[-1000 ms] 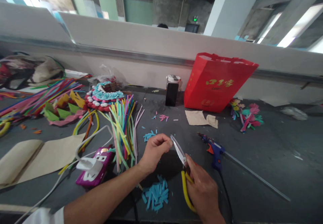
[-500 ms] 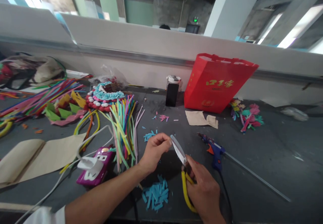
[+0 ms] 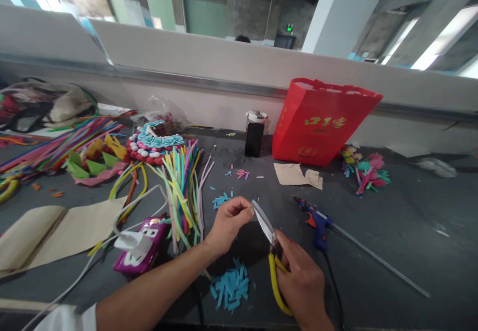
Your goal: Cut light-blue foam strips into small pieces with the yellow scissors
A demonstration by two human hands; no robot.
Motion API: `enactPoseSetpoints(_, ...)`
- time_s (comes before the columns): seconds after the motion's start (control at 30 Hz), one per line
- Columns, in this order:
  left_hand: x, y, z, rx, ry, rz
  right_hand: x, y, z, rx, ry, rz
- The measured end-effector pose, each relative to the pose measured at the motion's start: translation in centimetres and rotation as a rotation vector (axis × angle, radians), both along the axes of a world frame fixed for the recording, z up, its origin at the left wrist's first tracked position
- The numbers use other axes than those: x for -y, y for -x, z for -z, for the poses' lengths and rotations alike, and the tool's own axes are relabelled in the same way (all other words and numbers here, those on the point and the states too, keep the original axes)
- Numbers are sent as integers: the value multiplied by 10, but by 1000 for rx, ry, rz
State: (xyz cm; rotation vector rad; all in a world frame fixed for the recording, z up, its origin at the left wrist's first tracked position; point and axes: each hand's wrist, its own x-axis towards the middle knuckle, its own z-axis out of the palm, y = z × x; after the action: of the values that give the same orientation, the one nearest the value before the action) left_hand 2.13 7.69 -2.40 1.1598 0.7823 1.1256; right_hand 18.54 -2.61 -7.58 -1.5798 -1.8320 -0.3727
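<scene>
My left hand [image 3: 232,221] is closed in a pinch beside the scissor tips; whatever lies between its fingertips is too small to make out. My right hand [image 3: 300,274] grips scissors [image 3: 266,224] with yellow handles, their blades pointing up and left toward my left fingertips. Below my hands lies a pile of short blue pieces [image 3: 231,287]. A smaller group of blue pieces [image 3: 220,200] sits just behind my left hand, and a few pink pieces [image 3: 242,173] lie farther back.
A blue glue gun [image 3: 317,224] with a long clear stick lies at right. Behind stand a red bag [image 3: 321,124] and a dark bottle [image 3: 254,137]. Left are colored strips [image 3: 182,191], a purple power strip [image 3: 144,246] with a white cable, and an open notebook [image 3: 74,226].
</scene>
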Motion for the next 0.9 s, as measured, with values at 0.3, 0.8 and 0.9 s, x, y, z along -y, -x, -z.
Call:
enactPoseSetpoints(0.3,1,1,-2,-52,-32,-12,1,-1,0,10,-15,17)
enactPoseSetpoints(0.8,2,0,-3,-58,-26,-26,1,-1,-2,-14,26,32)
enactPoseSetpoints(0.9,2,0,-3,-51,-24,-20,1,0,-5,7,5,27)
